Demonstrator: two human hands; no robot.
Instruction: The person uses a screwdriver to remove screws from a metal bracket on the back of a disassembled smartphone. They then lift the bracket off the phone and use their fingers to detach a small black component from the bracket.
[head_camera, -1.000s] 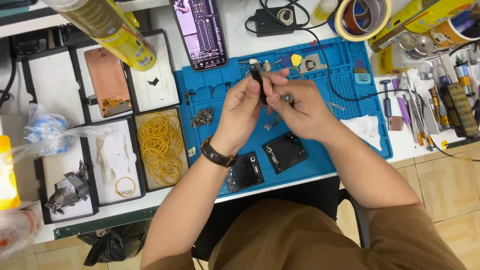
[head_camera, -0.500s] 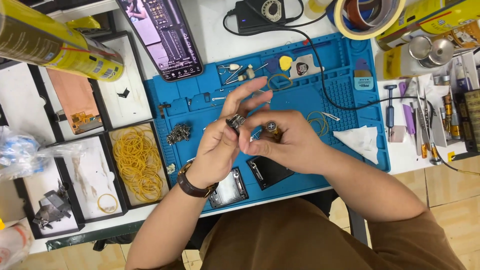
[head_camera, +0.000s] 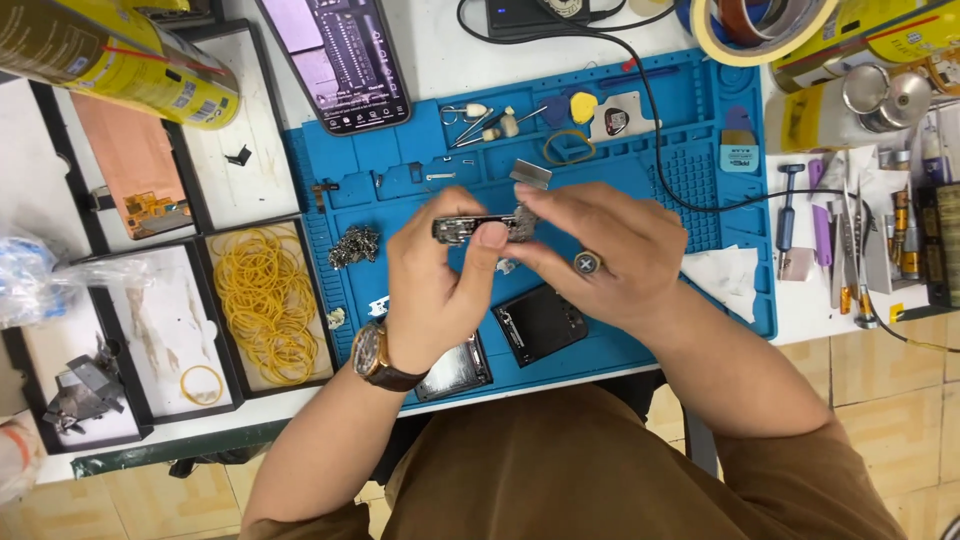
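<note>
Both my hands, left hand (head_camera: 440, 290) and right hand (head_camera: 600, 255), pinch the metal part (head_camera: 478, 228) with fingers; I should hold it level above the mat (head_camera: 700, 180).

Item under handling: a narrow phone frame strip (head_camera: 475, 228) — dark, with metallic, silvery fittings along its length. It is held edge-on and roughly level above the blue work mat (head_camera: 700, 290), clear of the surface. The left hand (head_camera: 440, 290) pinches its left and middle portion, thumb across the front; the right hand (head_camera: 590, 255) grips its right end, where a crumpled grey bit shows — detail there too small to tell.
</note>
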